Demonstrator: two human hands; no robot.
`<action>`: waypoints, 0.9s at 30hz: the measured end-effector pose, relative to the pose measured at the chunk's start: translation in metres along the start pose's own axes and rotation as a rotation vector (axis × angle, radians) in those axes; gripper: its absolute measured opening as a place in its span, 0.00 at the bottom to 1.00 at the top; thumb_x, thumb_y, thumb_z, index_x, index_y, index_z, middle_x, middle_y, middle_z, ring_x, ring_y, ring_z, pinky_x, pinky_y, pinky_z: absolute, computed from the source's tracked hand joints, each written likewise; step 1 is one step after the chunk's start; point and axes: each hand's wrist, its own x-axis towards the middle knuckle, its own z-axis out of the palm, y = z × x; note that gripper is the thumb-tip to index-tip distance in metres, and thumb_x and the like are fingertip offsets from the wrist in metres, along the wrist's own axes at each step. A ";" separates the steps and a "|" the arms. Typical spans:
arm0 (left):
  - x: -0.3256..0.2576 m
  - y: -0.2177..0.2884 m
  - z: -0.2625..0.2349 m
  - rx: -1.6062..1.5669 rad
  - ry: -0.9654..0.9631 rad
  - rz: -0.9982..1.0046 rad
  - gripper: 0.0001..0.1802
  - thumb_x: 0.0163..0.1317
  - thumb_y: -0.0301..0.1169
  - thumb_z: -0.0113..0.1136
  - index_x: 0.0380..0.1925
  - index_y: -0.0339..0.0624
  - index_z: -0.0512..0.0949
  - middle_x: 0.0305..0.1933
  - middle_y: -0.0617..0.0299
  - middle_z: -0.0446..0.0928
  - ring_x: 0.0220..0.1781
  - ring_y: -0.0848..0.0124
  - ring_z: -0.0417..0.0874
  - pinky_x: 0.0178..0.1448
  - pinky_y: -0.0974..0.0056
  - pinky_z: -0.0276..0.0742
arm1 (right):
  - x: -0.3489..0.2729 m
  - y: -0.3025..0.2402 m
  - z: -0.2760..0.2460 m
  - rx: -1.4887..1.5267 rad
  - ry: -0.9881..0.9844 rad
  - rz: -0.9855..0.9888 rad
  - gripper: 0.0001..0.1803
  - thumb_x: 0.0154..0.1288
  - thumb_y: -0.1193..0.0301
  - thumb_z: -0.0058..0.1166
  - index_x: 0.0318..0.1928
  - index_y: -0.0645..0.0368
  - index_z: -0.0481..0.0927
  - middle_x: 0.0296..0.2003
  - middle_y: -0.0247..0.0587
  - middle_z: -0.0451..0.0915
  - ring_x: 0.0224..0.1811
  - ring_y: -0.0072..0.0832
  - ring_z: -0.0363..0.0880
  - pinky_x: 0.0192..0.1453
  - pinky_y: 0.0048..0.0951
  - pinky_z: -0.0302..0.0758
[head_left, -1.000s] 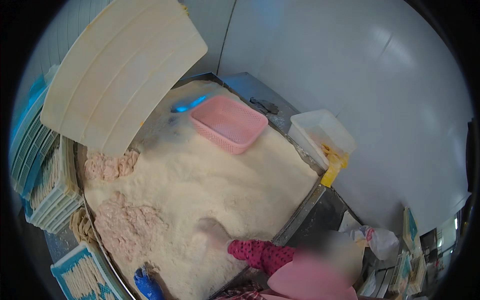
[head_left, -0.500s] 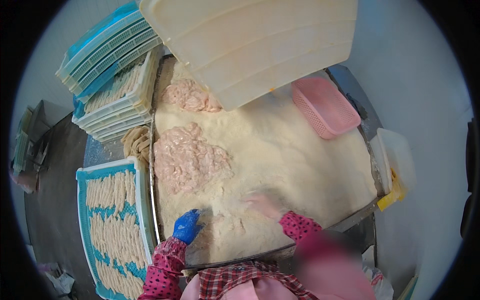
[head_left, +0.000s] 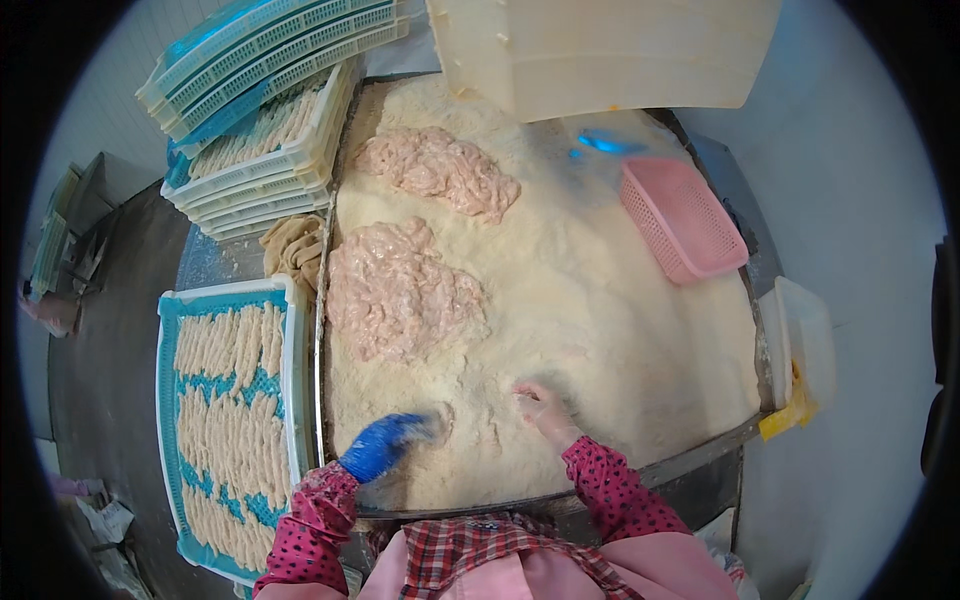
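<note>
My left hand (head_left: pixel 383 447), in a blue glove, is low over the pale crumb-like coating (head_left: pixel 600 330) at the near left of the table. Its fingertips are smeared by motion, so what they hold, if anything, does not show. To its right, my right hand (head_left: pixel 545 412) has its fingers curled together at the coating; anything inside them is hidden. Beyond my left hand lies a wet pink heap of raw meat strips (head_left: pixel 400 290). A second meat heap (head_left: pixel 440 170) sits farther back.
Left of the table, a blue-lined white tray (head_left: pixel 292 380) holds rows of coated strips (head_left: pixel 230 435). Stacked trays (head_left: pixel 260 165) and a tan cloth (head_left: pixel 293 247) are behind it. A pink basket (head_left: pixel 685 220) stands at the right; a large cream tub (head_left: pixel 620 60) is at the back.
The cream tub has shifted up and back, showing more of the far meat heap and a blurred blue shape. My left hand reaches farther right; my right hand has slowed, its fingers curled.
</note>
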 end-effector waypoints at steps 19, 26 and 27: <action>0.069 -0.020 0.166 -1.545 1.056 0.273 0.30 0.70 0.44 0.39 0.67 0.39 0.53 0.67 0.57 0.59 0.66 0.67 0.63 0.68 0.63 0.59 | -0.071 -0.052 0.113 -0.512 0.032 -1.014 0.22 0.65 0.69 0.46 0.60 0.58 0.68 0.60 0.49 0.67 0.65 0.42 0.62 0.68 0.36 0.56; 0.080 0.045 0.128 -1.540 1.040 0.163 0.32 0.71 0.50 0.32 0.69 0.46 0.49 0.71 0.63 0.53 0.70 0.68 0.56 0.72 0.61 0.51 | -0.070 -0.077 0.118 -0.670 -0.034 -1.080 0.27 0.66 0.56 0.35 0.62 0.54 0.67 0.64 0.46 0.63 0.69 0.44 0.54 0.73 0.47 0.42; 0.100 0.050 0.140 -1.396 1.237 0.409 0.31 0.71 0.49 0.33 0.69 0.46 0.49 0.71 0.63 0.52 0.70 0.68 0.56 0.72 0.61 0.51 | -0.077 -0.077 0.118 -0.719 -0.169 -1.146 0.27 0.66 0.56 0.36 0.62 0.53 0.67 0.64 0.45 0.63 0.69 0.44 0.53 0.73 0.46 0.42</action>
